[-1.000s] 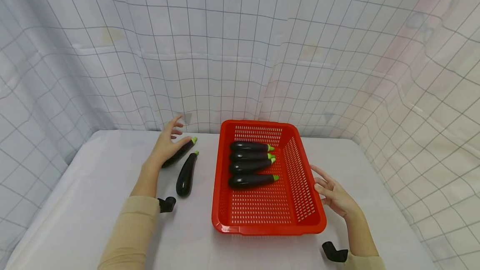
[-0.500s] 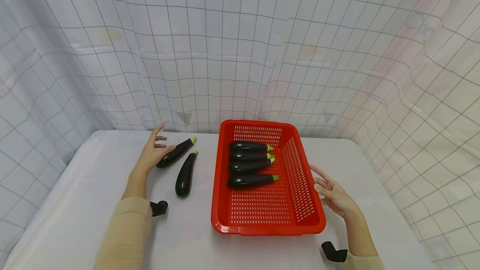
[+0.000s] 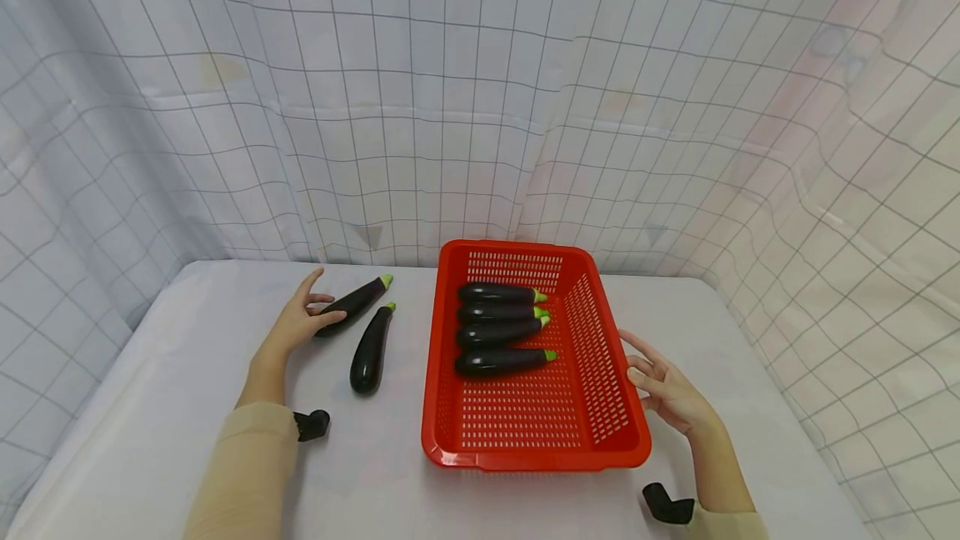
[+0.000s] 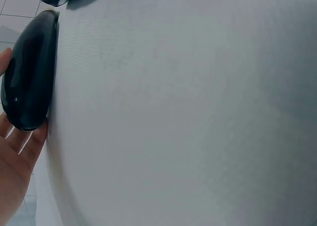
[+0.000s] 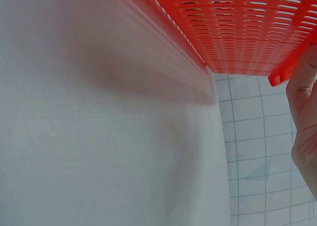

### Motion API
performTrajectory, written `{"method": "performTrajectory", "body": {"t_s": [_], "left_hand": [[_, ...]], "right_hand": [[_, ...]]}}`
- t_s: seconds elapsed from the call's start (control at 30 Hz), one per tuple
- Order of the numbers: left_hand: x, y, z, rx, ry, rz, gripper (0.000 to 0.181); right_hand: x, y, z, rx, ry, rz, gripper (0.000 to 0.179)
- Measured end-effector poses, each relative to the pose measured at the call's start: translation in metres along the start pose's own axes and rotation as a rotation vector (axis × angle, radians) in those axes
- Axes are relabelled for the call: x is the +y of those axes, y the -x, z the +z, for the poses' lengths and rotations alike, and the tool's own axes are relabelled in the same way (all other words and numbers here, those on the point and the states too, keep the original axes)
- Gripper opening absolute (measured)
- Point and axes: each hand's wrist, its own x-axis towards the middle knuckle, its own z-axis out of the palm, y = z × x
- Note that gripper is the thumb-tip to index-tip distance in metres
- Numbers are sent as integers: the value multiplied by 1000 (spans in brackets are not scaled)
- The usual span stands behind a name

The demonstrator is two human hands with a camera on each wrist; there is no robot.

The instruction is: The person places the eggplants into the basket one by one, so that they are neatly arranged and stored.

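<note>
Two dark eggplants lie on the white cloth at left: a far eggplant (image 3: pixel 358 301) and a nearer eggplant (image 3: pixel 370 352). My left hand (image 3: pixel 294 322) is at the stemless end of the far one, thumb over its near side and other fingers spread beyond. In the left wrist view, fingers extend around that end of the eggplant (image 4: pixel 30 70), with the thumb tip at its side; whether they press it, I cannot tell. My right hand (image 3: pixel 675 397) rests loosely against the outside of the red basket's (image 3: pixel 536 461) right rim. Several eggplants (image 3: pixel 501 362) lie inside, green stems rightward.
White cloth covers the table (image 3: pixel 375 473). A white gridded curtain (image 3: pixel 480 107) hangs behind and along both sides. Black wrist mounts (image 3: pixel 313 425) stick out inward from both sleeves. The basket's perforated wall (image 5: pixel 237 28) stands close to the right hand.
My left hand has moved left and lower, from above the far eggplant down to its stemless end, exposing more of it. The right hand and basket have hardly moved.
</note>
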Motion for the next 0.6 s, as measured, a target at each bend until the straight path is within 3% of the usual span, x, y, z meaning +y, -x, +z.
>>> {"method": "performTrajectory", "body": {"t_s": [0.23, 0.47, 0.6], "left_hand": [[-2, 2, -3, -7, -12, 4, 87], [-2, 5, -6, -31, 3, -64, 80], [-1, 7, -7, -37, 24, -68, 74]], "right_hand": [[1, 0, -1, -11, -5, -11, 58], [3, 0, -2, -20, -10, -14, 58], [3, -1, -3, -26, -11, -15, 59]]}}
